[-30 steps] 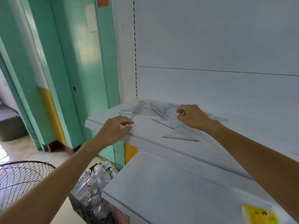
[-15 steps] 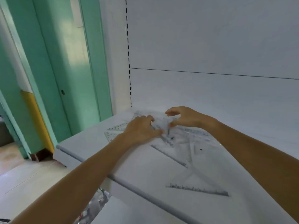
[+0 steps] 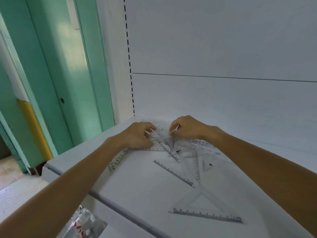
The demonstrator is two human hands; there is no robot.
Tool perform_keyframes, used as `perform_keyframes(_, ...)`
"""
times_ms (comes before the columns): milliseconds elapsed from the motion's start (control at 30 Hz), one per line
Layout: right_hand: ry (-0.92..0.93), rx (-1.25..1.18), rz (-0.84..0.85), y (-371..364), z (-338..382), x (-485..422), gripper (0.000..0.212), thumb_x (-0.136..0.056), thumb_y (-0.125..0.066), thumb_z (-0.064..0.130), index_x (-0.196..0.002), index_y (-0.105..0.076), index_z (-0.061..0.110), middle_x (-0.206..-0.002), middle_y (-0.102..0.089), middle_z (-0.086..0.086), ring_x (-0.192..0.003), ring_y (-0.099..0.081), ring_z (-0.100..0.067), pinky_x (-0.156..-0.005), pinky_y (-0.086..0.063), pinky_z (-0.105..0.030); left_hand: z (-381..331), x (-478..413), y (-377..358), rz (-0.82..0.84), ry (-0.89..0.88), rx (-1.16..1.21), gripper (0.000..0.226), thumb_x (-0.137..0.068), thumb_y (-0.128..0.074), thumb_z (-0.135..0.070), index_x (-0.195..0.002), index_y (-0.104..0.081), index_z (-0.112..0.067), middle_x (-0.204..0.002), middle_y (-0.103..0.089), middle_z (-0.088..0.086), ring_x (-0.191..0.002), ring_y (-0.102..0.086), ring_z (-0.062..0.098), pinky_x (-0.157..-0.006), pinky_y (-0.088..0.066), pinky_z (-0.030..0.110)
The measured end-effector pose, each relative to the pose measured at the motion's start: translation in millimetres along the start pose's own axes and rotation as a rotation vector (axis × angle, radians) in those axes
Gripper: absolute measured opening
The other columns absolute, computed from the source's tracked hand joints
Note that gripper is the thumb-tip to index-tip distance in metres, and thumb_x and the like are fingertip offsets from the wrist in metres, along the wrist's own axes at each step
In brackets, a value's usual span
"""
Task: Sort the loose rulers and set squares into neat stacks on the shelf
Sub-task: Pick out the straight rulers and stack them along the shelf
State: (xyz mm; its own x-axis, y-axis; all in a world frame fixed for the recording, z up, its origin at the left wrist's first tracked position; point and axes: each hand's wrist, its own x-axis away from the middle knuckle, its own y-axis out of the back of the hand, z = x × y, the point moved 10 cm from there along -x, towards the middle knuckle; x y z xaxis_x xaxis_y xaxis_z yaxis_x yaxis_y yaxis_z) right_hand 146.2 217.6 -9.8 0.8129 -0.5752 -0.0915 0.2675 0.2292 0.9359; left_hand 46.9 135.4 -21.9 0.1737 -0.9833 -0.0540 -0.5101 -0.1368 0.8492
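White flat shelf (image 3: 137, 194) with a plain white back wall. On it, a messy pile of clear plastic rulers and set squares (image 3: 181, 152). Far left of the pile, a green painted door (image 3: 68, 66).

Right on top of the pile, both hands. Left hand (image 3: 137, 134) with fingers curled down, pinching a top clear piece (image 3: 161, 134). Right hand (image 3: 188, 127) curled the same way, pinching the other side of that piece. Hard to tell just which piece, with so much see-through plastic mixed up.

In front of the pile and well apart from it, a big clear triangle set square with dark marks (image 3: 205, 216), lying flat. Between that and the pile, a long clear ruler with dark marks (image 3: 173, 172), slanted. Just left of the pile, under the left wrist, a bent clear ruler with black numbers (image 3: 118, 159). Just right of the pile, a small clear triangle with a black dot (image 3: 208, 166).

A second ago: left hand away from the pile, out by the front edge, only the right hand in it. Half a second ago: both hands on the pile, fingers looser. Now both closed on one piece.

Likely meaning: sorting only just begun, first piece about to come out. No neat stack yet, everything loose and crossed over. Best next, at a guess: a slow lift, to keep from dragging the pieces below.
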Motion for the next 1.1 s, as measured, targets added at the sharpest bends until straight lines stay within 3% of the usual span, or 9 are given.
perform_keyframes(233, -0.042, 0.095, 0.059, -12.8, 7.6, 1.9, 0.048, -0.092, -0.052, 0.039, -0.131, -0.05, 0.011, -0.137, -0.048, -0.007, -0.122, -0.047, -0.022, -0.094, -0.037, -0.029, -1.5, 9.7, 4.2, -0.071, -0.027, -0.197, 0.077, -0.075, -0.068, -0.018, -0.141, -0.027, -0.016, -0.13, -0.046, 0.004, -0.11, -0.046, 0.016, -0.09, -0.04, 0.025)
perform_keyframes(333, -0.039, 0.089, 0.038, -12.0, 12.5, 4.7, 0.043, -0.092, -0.05, 0.04, -0.126, -0.054, 0.012, -0.134, -0.051, -0.006, -0.12, -0.049, -0.02, -0.091, -0.036, -0.026, -5.7, 17.1, 8.8, -0.116, -0.08, -0.23, 0.077, -0.078, -0.065, -0.011, -0.143, -0.024, -0.016, -0.124, -0.043, 0.005, -0.106, -0.044, 0.016, -0.091, -0.042, 0.028)
perform_keyframes(433, -0.051, 0.07, -0.022, -7.4, 15.0, 9.3, 0.038, -0.095, -0.045, 0.032, -0.124, -0.056, 0.01, -0.131, -0.055, -0.007, -0.118, -0.052, -0.02, -0.095, -0.04, -0.027, -5.4, 21.4, 13.5, -0.173, -0.104, -0.128, 0.069, -0.083, -0.054, 0.001, -0.143, -0.026, -0.018, -0.117, -0.047, 0.005, -0.089, -0.05, 0.012, -0.077, -0.043, 0.022)
perform_keyframes(600, -0.098, 0.183, -0.005, -12.5, 19.7, 15.7, 0.053, -0.09, -0.054, 0.038, -0.135, -0.044, 0.011, -0.133, -0.052, -0.01, -0.119, -0.051, -0.026, -0.098, -0.043, -0.034, -11.7, 32.1, 29.1, -0.316, -0.121, -0.127, 0.066, -0.089, -0.053, -0.018, -0.146, -0.019, -0.016, -0.112, -0.039, 0.001, -0.086, -0.047, 0.014, -0.078, -0.036, 0.022)
perform_keyframes(767, -0.065, 0.257, -0.051, -8.6, 41.8, 22.9, 0.039, -0.087, -0.053, 0.015, -0.121, -0.051, -0.004, -0.116, -0.057, -0.022, -0.105, -0.058, -0.036, -0.091, -0.049, -0.047, -11.3, 45.9, 31.6, -0.316, -0.106, -0.196, 0.073, -0.09, -0.055, -0.028, -0.147, -0.012, -0.018, -0.121, -0.041, 0.003, -0.09, -0.041, 0.013, -0.078, -0.034, 0.022)
perform_keyframes(867, -0.036, 0.31, -0.054, -6.6, 53.0, 30.2, 0.029, -0.089, -0.051, 0.008, -0.116, -0.05, -0.004, -0.11, -0.053, -0.02, -0.092, -0.059, -0.034, -0.073, -0.051, -0.037, -9.7, 54.7, 30.5, -0.3, -0.106, -0.235, 0.073, -0.092, -0.051, -0.03, -0.148, -0.005, -0.019, -0.125, -0.042, 0.004, -0.087, -0.041, 0.013, -0.08, -0.035, 0.022)
perform_keyframes(933, -0.054, 0.379, -0.075, -3.1, 53.9, 34.9, 0.005, -0.088, -0.049, 0.0, -0.093, -0.048, 0.0, -0.089, -0.049, -0.013, -0.068, -0.05, -0.023, -0.055, -0.037, -0.026, -10.3, 60.5, 31.7, -0.291, -0.117, -0.243, 0.07, -0.094, -0.047, -0.031, -0.148, -0.003, -0.021, -0.128, -0.041, 0.005, -0.085, -0.041, 0.013, -0.082, -0.036, 0.023)
perform_keyframes(1000, -0.107, 0.445, -0.116, -0.3, 51.2, 39.3, 0.023, -0.086, -0.047, -0.006, -0.073, -0.036, 0.009, -0.07, -0.033, -0.004, -0.055, -0.032, -0.014, -0.047, -0.025, -0.022, -12.2, 65.8, 34.3, -0.288, -0.127, -0.26, 0.065, -0.096, -0.042, -0.033, -0.149, -0.006, -0.022, -0.129, -0.041, 0.007, -0.084, -0.043, 0.013, -0.084, -0.039, 0.025)
perform_keyframes(1100, -0.141, 0.515, -0.141, 1.7, 49.7, 46.2, 0.031, -0.086, -0.048, -0.004, -0.065, -0.03, 0.01, -0.066, -0.028, -0.002, -0.055, -0.033, -0.015, -0.056, -0.034, -0.026, -13.3, 72.1, 36.7, -0.299, -0.127, -0.322, 0.061, -0.096, -0.039, -0.035, -0.148, -0.01, -0.021, -0.127, -0.043, 0.008, -0.086, -0.047, 0.016, -0.089, -0.042, 0.031)
